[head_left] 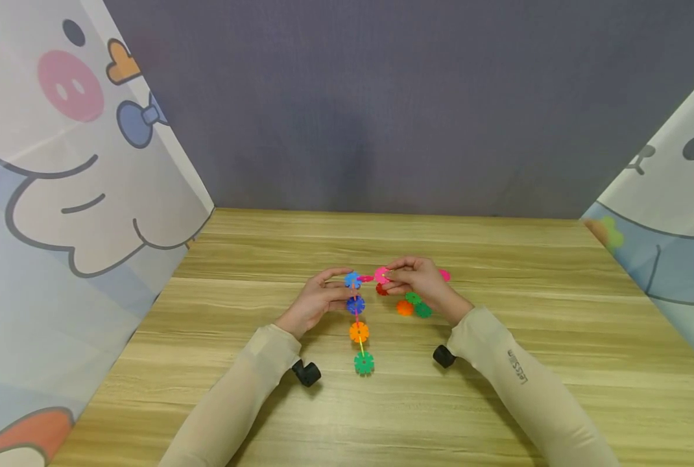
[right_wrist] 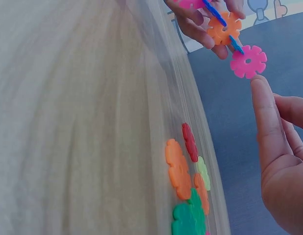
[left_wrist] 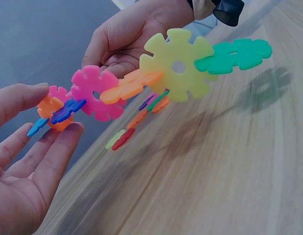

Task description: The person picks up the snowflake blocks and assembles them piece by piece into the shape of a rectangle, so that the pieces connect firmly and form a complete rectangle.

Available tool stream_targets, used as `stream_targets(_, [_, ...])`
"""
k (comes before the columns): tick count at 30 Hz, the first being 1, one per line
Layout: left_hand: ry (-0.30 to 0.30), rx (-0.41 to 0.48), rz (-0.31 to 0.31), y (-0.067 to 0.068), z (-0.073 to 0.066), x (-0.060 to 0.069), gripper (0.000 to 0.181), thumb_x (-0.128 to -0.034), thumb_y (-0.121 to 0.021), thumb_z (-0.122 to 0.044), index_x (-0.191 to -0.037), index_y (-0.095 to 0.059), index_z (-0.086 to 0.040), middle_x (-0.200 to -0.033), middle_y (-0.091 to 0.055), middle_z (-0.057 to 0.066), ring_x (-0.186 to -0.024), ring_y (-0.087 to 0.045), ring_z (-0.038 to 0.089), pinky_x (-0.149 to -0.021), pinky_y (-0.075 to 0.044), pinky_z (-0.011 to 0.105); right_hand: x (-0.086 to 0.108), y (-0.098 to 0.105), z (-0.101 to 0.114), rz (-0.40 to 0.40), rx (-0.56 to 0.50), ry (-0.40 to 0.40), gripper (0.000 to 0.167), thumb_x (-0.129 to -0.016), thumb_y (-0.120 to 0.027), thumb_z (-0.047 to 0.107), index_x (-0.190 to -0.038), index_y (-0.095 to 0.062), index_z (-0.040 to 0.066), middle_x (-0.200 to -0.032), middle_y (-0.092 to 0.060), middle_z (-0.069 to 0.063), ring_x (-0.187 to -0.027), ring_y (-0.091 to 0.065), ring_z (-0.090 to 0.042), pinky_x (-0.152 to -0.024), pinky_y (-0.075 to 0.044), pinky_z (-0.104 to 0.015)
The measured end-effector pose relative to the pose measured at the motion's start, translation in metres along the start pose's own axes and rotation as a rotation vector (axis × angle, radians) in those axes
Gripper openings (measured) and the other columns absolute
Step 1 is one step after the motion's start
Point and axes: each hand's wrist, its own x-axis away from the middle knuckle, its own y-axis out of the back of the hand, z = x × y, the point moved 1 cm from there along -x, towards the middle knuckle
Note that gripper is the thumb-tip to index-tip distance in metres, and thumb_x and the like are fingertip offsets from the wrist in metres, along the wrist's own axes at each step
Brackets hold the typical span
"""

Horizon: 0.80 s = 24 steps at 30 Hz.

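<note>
A chain of notched plastic snowflake discs (head_left: 358, 332), in green, yellow, orange, pink and blue, hangs above the table. My left hand (head_left: 318, 299) holds its far end, with thumb and fingers on either side of an orange disc (left_wrist: 57, 122) next to blue discs (left_wrist: 69, 111). The green disc (left_wrist: 235, 55) ends the near side of the chain. My right hand (head_left: 419, 282) pinches a pink disc (head_left: 381, 275) beside a pink disc standing edge-on (head_left: 366, 279) at the chain's far end. In the right wrist view the fingers hide the pinched disc; whether it joins the chain I cannot tell.
Loose discs lie on the wooden table (head_left: 499, 259) below and beside my right hand: orange (head_left: 405, 308), green (head_left: 423, 310), red (head_left: 381, 289) and pink (head_left: 445, 275) ones among them. A grey wall panel (head_left: 347, 117) stands behind the table, with cartoon-printed sheets (head_left: 84, 162) at both sides.
</note>
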Motion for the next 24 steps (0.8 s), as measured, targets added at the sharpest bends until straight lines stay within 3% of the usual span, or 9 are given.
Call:
stream_targets(8, [-0.002, -0.005, 0.01, -0.002, 0.0, 0.001, 0.056, -0.0911, -0.062, 0.009, -0.144, -0.043, 0.006, -0.111, -0.067, 0.027, -0.081, -0.07, 0.017, -0.075, -0.058, 0.032, 0.001, -0.003, -0.002, 0.006, -0.03, -0.002, 0.022, -0.097, -0.054, -0.009, -0.117, -0.054, -0.019, -0.09, -0.071, -0.01, -0.076, -0.073, -0.018, -0.073, -0.059, -0.032])
stream_targets(15, [0.005, -0.003, 0.002, -0.003, 0.001, 0.0, 0.054, -0.0915, -0.062, 0.008, -0.143, -0.044, 0.007, -0.11, -0.067, 0.026, -0.081, -0.071, 0.017, -0.074, -0.059, 0.032, 0.0, -0.007, -0.003, 0.006, -0.035, -0.01, 0.022, -0.097, -0.054, -0.009, -0.117, -0.054, -0.018, -0.09, -0.072, -0.01, -0.075, -0.073, -0.018, -0.074, -0.059, -0.032])
stream_targets(21, [0.002, -0.11, -0.032, -0.005, 0.002, -0.001, 0.045, -0.0979, -0.061, -0.004, -0.14, -0.05, 0.006, -0.102, -0.071, 0.015, -0.078, -0.069, 0.015, -0.076, -0.059, 0.036, 0.0, -0.009, -0.004, 0.019, -0.023, 0.006, 0.023, -0.097, -0.055, -0.008, -0.117, -0.053, -0.019, -0.09, -0.072, -0.011, -0.076, -0.073, -0.018, -0.075, -0.059, -0.033])
stream_targets(24, [0.002, -0.139, -0.039, -0.006, 0.004, -0.003, 0.043, -0.099, -0.061, -0.008, -0.139, -0.051, 0.006, -0.103, -0.07, 0.017, -0.075, -0.068, 0.015, -0.077, -0.059, 0.038, 0.001, -0.01, -0.002, 0.027, -0.017, 0.014, 0.023, -0.097, -0.055, -0.008, -0.117, -0.053, -0.019, -0.089, -0.071, -0.011, -0.075, -0.073, -0.017, -0.075, -0.059, -0.033])
